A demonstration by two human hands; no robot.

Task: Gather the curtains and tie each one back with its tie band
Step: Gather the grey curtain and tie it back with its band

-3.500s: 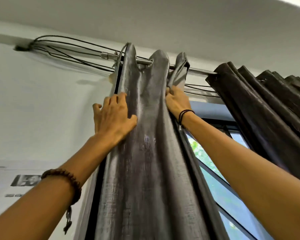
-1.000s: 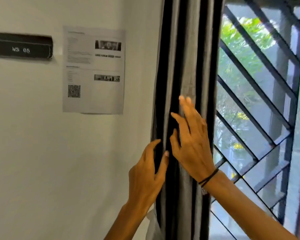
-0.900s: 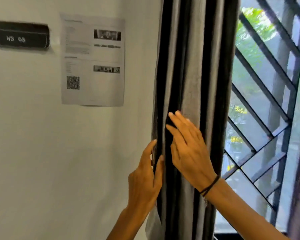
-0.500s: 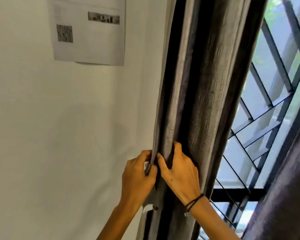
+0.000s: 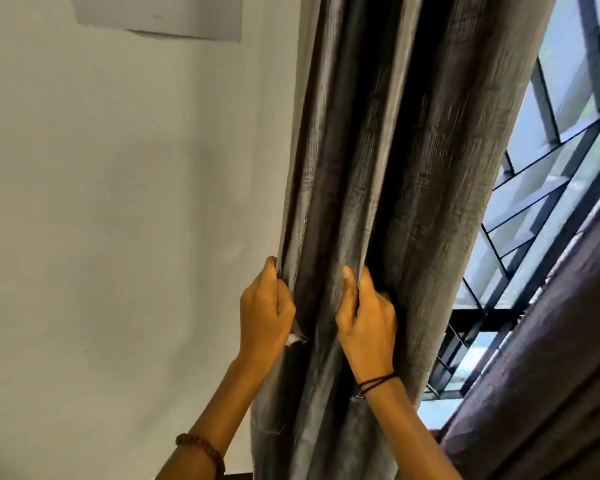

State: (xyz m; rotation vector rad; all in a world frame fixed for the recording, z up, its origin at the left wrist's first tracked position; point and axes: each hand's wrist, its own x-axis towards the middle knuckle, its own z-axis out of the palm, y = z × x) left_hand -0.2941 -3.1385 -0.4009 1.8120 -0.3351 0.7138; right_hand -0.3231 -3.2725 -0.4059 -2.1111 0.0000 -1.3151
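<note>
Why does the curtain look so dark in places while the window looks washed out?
Head view: daylight through the window is overexposed, so the curtain folds sink into deep shadow. The wide lens tilts the straight lines, and fine detail is slightly soft around both hands.

- An indoor room beside a window; whether it is an office or a home cannot be told for sure from this one view.
- A plain white painted wall fills the left side — bare but for a sheet of paper stuck flat near the top edge, its print out of view.
- Heavy grey curtain hangs in deep folds just beside that wall; a second, darker curtain hangs at the far right.
- Between them, a window with dark metal grille bars set at angles — daylight comes through the panes.
</note>
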